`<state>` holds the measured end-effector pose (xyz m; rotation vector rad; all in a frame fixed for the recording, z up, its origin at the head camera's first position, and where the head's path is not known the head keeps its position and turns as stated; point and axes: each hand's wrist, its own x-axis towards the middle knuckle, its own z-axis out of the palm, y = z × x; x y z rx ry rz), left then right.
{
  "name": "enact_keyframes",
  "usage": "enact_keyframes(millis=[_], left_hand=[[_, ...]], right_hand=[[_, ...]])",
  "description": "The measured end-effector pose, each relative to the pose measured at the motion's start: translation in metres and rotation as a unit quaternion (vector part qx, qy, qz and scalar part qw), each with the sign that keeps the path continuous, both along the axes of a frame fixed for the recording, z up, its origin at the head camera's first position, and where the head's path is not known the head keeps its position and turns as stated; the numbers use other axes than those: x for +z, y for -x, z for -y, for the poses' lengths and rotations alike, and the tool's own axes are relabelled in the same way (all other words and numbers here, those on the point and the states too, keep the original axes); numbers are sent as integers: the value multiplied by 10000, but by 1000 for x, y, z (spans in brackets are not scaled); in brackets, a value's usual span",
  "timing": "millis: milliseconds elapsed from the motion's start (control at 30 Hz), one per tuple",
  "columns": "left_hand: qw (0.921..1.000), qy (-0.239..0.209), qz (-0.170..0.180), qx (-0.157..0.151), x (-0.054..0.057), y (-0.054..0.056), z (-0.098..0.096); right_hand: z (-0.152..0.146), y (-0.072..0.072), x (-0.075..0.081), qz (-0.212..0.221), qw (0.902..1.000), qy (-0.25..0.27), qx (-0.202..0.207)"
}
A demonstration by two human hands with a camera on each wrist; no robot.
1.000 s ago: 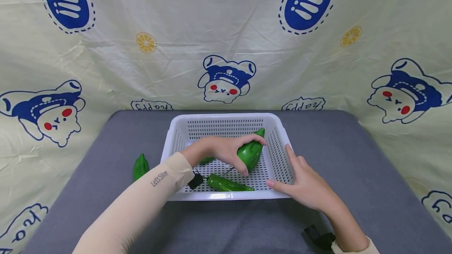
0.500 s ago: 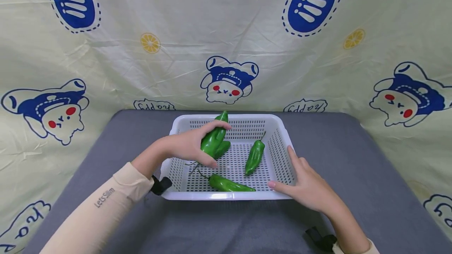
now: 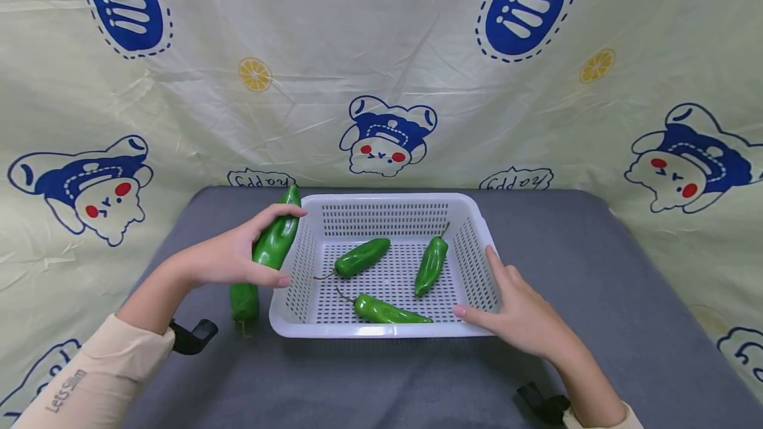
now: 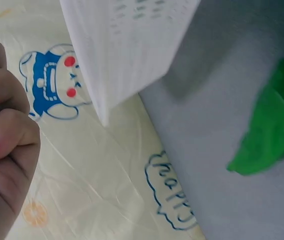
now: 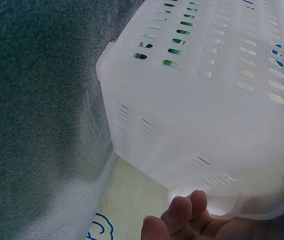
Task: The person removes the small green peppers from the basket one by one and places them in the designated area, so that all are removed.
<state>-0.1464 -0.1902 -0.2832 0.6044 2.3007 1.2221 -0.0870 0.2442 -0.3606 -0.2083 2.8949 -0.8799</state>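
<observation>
My left hand (image 3: 235,257) holds a large glossy green pepper (image 3: 277,237) upright and tilted, just outside the left wall of a white perforated basket (image 3: 387,330). In the left wrist view, curled fingers of that hand show at the left, but the held pepper does not. Inside the basket lie three green peppers: one left of centre (image 3: 361,257), one on the right (image 3: 431,267), one along the front (image 3: 390,312). My right hand (image 3: 518,310) grips the basket's front right corner, thumb over the rim and fingers along the right side.
Another green pepper (image 3: 244,303) lies on the grey tablecloth (image 3: 381,382) left of the basket, partly hidden beneath my left hand. Behind the table hangs a pale printed curtain (image 3: 393,32). Black straps (image 3: 193,336) sit at both wrists.
My left hand has lifted the large pepper from the basket's right part and carried it left, past the left rim. The right hand and basket stay nearly still.
</observation>
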Motion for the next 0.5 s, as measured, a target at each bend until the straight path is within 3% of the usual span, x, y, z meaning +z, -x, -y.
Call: enact_keyframes(millis=[233, 500], left_hand=[[9984, 384, -225, 337, -11, -9, 25], [9971, 632, -113, 415, -40, -11, 43]], right_hand=[[-1, 0, -1, -48, 10000, 11, -3], [1, 0, 0, -41, 10000, 55, 20]])
